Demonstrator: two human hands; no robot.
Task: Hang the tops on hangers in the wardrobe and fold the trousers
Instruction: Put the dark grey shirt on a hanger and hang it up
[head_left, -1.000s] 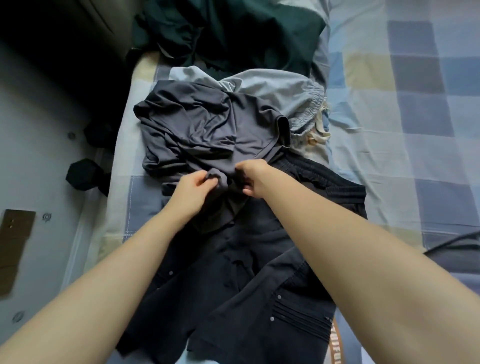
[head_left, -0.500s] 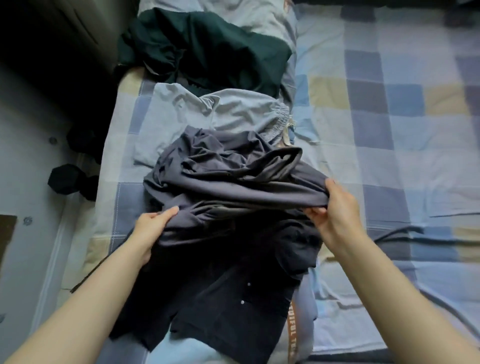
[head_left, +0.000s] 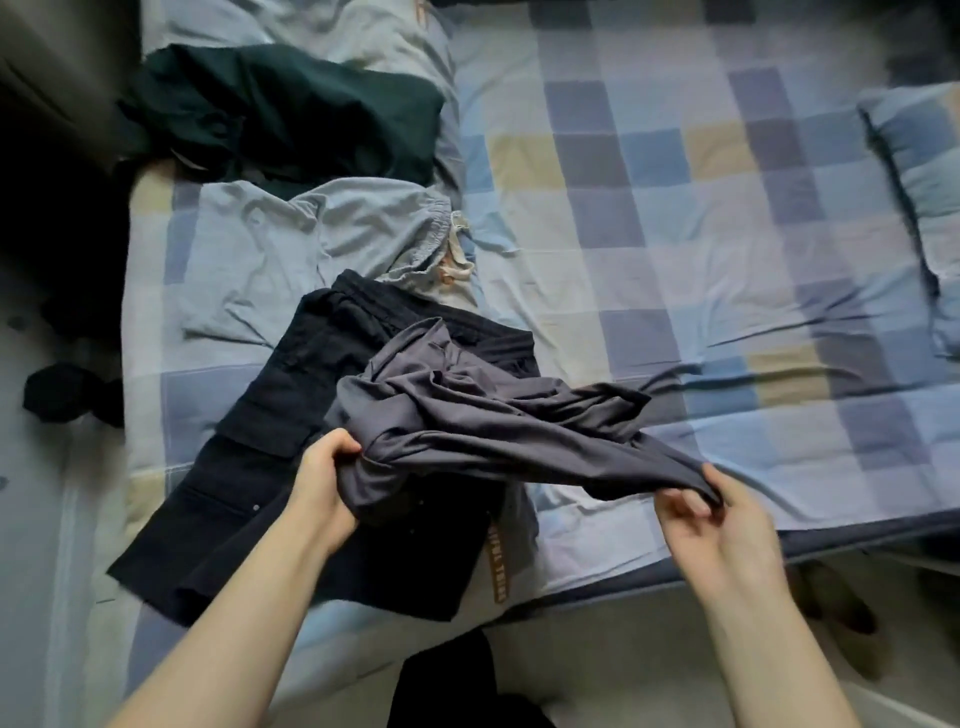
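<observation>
Both hands are clamped on the grey top (head_left: 467, 415): the left hand (head_left: 324, 486) bunches one end, the right hand (head_left: 711, 512) pinches the other, the garment stretched between them above the black trousers (head_left: 270, 452). Beyond, on the checked bedsheet (head_left: 675, 234), lie light blue trousers (head_left: 311, 234), then a dark green garment (head_left: 311, 109).

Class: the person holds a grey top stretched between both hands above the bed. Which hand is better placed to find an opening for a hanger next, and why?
Probably the right hand: it pinches a loose end of the grey top in its fingertips, while the left hand grips a bunched wad and steadies it.
</observation>
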